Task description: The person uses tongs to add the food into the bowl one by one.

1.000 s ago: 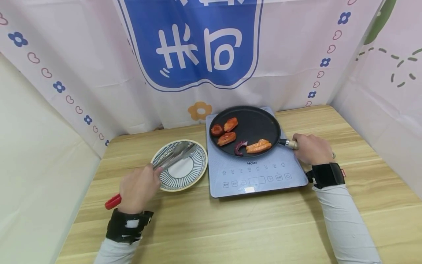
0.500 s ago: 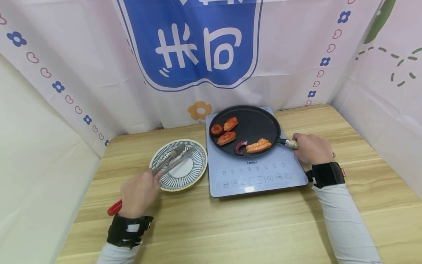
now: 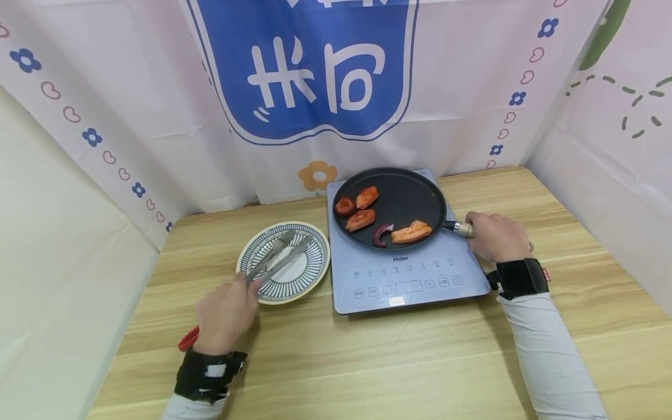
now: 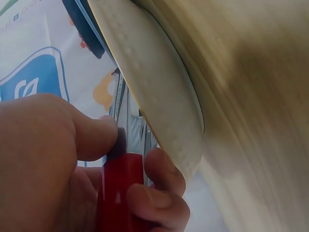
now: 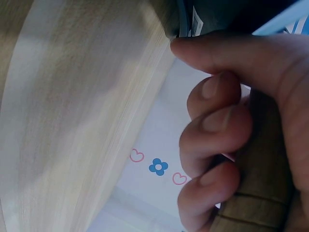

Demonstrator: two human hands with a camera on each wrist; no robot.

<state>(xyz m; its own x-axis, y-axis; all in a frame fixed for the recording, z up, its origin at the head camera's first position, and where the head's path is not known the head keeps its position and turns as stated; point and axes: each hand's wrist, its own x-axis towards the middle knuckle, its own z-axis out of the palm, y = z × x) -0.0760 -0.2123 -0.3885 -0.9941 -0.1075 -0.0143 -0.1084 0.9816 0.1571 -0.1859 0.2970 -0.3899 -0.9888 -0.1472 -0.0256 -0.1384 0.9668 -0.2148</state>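
Note:
My left hand (image 3: 227,315) holds a pair of metal tongs (image 3: 286,261) whose red handle (image 4: 120,188) shows between thumb and fingers in the left wrist view. The two arms of the tongs stand a little apart over a patterned plate (image 3: 290,293), with no food between them. On the right, my right hand (image 3: 496,238) grips the wooden handle (image 5: 263,154) of a black frying pan (image 3: 406,198). In the pan lie an orange salmon piece (image 3: 412,232), a purple octopus tentacle (image 3: 382,235), two reddish chicken wing pieces (image 3: 360,220) and a round dark-red piece (image 3: 345,206).
The pan sits on a light-blue induction cooker (image 3: 367,274) with its control panel towards me. Beneath is a wooden table (image 3: 357,361). A printed cloth (image 3: 173,105) hangs along the back edge, and pale walls stand at both sides.
My left hand has drawn slightly towards me and to the right, and the tongs' tips have slid a little over the plate. The right hand, pan and food stay in place.

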